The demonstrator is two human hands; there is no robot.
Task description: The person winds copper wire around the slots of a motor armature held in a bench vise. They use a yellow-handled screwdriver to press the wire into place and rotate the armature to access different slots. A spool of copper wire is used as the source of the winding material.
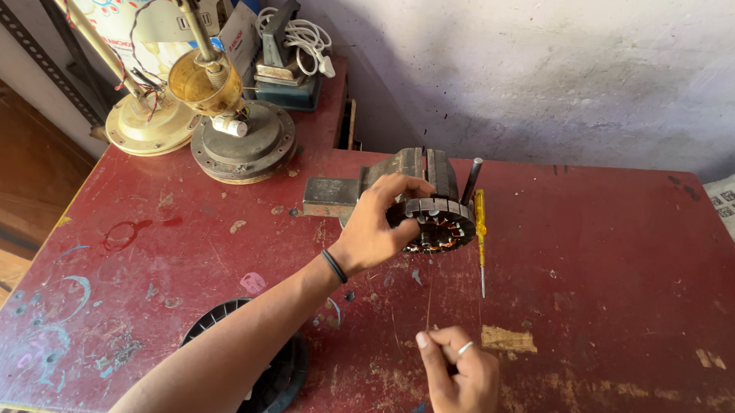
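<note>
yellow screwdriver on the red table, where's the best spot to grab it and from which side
Probably the yellow handle of the screwdriver, pinched from its right side. It lies flat on the red table, tip toward the person, with the stator and left hand crowding its left. The thin shaft offers less grip.

Round copper-wound stator against vise

stator on table | screwdriver just right (touching) | vise behind
</note>
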